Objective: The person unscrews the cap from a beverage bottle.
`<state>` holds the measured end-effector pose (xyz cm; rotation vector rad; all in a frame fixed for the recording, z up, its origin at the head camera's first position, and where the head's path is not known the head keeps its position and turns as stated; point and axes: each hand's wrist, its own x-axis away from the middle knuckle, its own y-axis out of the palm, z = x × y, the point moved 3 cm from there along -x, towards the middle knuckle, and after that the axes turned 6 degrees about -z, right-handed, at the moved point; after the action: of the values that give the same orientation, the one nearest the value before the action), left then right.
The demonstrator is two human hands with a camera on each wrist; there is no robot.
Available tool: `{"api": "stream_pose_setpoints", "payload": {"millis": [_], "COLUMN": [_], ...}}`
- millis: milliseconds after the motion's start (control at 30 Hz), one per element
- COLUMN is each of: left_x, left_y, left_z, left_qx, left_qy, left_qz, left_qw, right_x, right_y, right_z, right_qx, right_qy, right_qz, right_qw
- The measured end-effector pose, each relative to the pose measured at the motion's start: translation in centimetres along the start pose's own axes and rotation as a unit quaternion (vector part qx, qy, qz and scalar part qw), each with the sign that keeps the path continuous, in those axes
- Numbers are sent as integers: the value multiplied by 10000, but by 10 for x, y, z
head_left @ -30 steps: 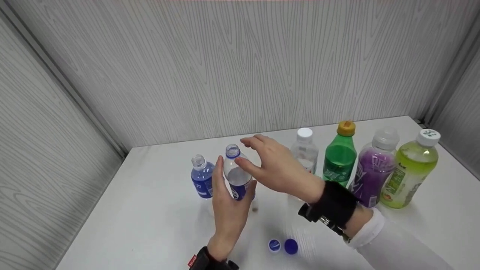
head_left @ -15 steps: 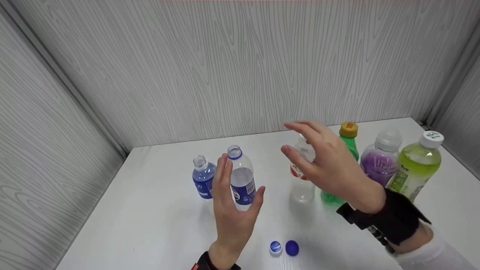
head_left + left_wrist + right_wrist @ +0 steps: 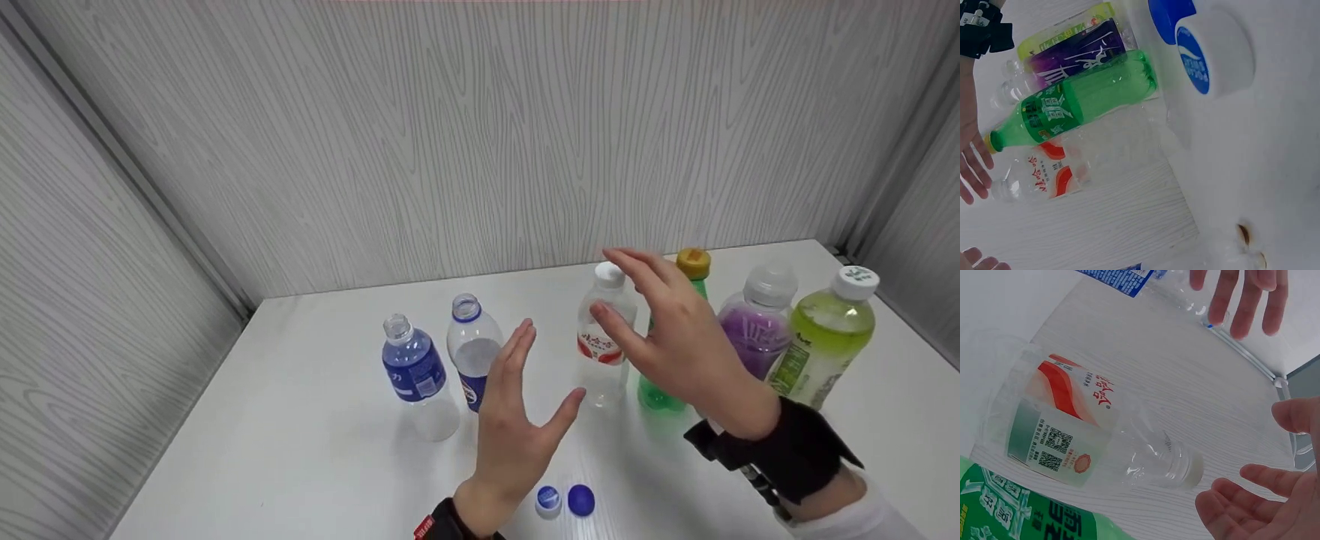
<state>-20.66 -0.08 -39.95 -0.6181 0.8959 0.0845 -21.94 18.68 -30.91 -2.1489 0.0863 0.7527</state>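
Note:
A clear bottle (image 3: pixel 600 345) with a red-and-white label and a white cap (image 3: pixel 610 273) stands upright in the middle of the table. My right hand (image 3: pixel 679 337) is right beside its neck, thumb and fingers spread apart around nothing. In the right wrist view that bottle (image 3: pixel 1075 402) lies across the picture, and the right hand (image 3: pixel 1266 500) is near its cap. My left hand (image 3: pixel 517 431), fingers straight and thumb out, hovers in front of an uncapped blue-labelled bottle (image 3: pixel 474 349), partly hiding it. Another uncapped blue-labelled bottle (image 3: pixel 416 367) stands to its left.
Right of the clear bottle stand a green bottle (image 3: pixel 661 394) with a yellow cap, a purple bottle (image 3: pixel 757 330) and a yellow-green bottle (image 3: pixel 832 330), partly behind my right arm. Two loose caps, one white and blue (image 3: pixel 548 500) and one blue (image 3: pixel 581 500), lie near the front.
My left hand has come away from the nearer blue-labelled bottle and shifted right. The right hand has moved right, from above that bottle to beside the white-capped one.

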Motion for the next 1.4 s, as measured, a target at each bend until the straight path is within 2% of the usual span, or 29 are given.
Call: {"api": "stream_pose_setpoints", "payload": {"millis": [133,267,433,633,1000,1400], "left_x": [-5,-14,-22,-24,-28,-27], "left_y": [17,29,42,56,70,71], "left_z": [-2,-2,-4,-8,-11,-10], "left_qx": [447,883,1238,1303,1228,1229], "left_qy": [-580,-1119,-1629,-2025,-2442,-2428], "left_qz": [-521,-958,-1193,-1438,-1757,-1726], "left_qw": [9960,9851,9716,9599,9457,9466], "right_x": [-2,-5,-7,-9,-13,-12], "right_y": [4,5,6,9,11,15], "right_z": [3,5,8,12,15,10], "right_qx": [60,27,17,-14,-120,-265], "right_qy": [-6,25,66,163,371,76], "right_qz": [-15,-74,-263,-446,-660,-289], "right_qw": [10000,10000,9996,9989,9971,9992]}}
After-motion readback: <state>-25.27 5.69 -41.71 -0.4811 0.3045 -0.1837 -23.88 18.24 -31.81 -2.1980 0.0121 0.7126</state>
